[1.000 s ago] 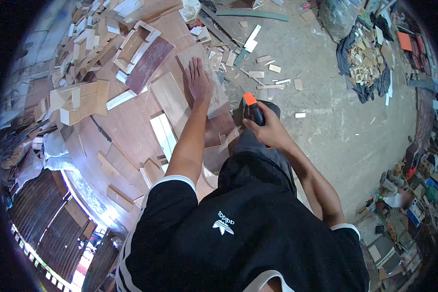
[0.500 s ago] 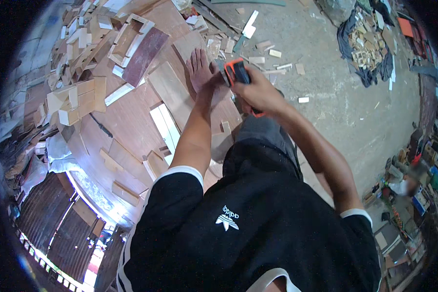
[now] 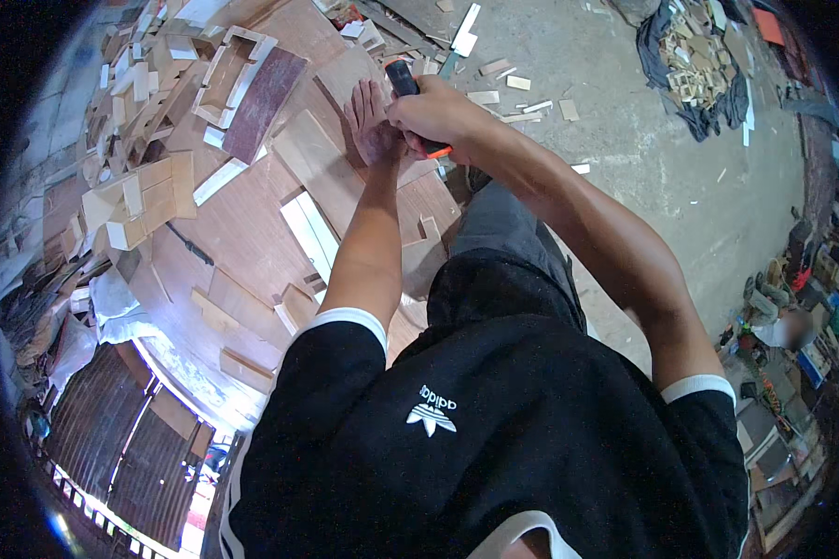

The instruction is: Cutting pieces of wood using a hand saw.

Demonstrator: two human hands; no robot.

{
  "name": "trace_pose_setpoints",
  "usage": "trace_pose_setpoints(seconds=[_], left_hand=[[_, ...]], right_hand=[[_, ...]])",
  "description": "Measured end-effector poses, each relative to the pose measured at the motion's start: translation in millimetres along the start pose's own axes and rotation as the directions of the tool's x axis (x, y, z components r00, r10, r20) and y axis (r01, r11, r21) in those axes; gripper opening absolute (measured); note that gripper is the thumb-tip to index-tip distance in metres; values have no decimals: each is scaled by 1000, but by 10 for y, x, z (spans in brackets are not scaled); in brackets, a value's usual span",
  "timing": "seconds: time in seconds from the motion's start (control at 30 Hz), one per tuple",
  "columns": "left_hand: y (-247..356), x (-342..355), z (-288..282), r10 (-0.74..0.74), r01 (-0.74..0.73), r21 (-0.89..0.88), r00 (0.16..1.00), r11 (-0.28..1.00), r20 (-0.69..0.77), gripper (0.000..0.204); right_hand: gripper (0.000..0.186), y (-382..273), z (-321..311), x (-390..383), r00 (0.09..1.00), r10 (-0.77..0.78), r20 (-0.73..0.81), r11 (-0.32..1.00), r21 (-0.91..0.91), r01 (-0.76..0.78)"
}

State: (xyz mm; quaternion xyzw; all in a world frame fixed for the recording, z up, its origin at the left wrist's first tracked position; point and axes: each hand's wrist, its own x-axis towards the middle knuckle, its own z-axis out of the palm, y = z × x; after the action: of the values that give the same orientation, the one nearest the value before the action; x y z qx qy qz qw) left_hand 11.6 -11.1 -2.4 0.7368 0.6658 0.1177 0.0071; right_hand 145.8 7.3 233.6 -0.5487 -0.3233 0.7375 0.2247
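Black-orange handle (image 3: 402, 78), clamped in the right hand (image 3: 435, 112), slants along the right of the board (image 3: 341, 74), left hand (image 3: 373, 128) flat on top

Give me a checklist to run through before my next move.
1. Left grip flat on the wooden board: ok.
2. Right grip closed around the black-and-orange tool handle: ok.
3. Clear gap between the two grips: not ok, they look very close together.
4. Tool's working end clear of fingers: cannot tell, it is hidden here.
5. Floor free of wood offcuts: not ok, several lie scattered.
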Motion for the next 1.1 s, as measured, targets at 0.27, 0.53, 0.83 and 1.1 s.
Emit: trace_pose_setpoints(seconds=[0.27,0.53,0.83,1.1], left_hand=[[-2,6,-3,21,-16,73,998,997,-66,61],[122,54,-62,32,-33,132,999,991,6,64],[-136,-100,-67,-30,19,171,997,985,67,69],[-11,-89,-339,15,-35,288,997,957,72,66]], right_hand=[[15,174,59,163,999,9,-50,1000,-25,-10],[10,324,-83,479,995,-22,-98,1000,-10,21],[10,288,157,419,998,13,-57,1000,25,-12],[8,335,114,417,996,-28,-88,1000,-7,27]])
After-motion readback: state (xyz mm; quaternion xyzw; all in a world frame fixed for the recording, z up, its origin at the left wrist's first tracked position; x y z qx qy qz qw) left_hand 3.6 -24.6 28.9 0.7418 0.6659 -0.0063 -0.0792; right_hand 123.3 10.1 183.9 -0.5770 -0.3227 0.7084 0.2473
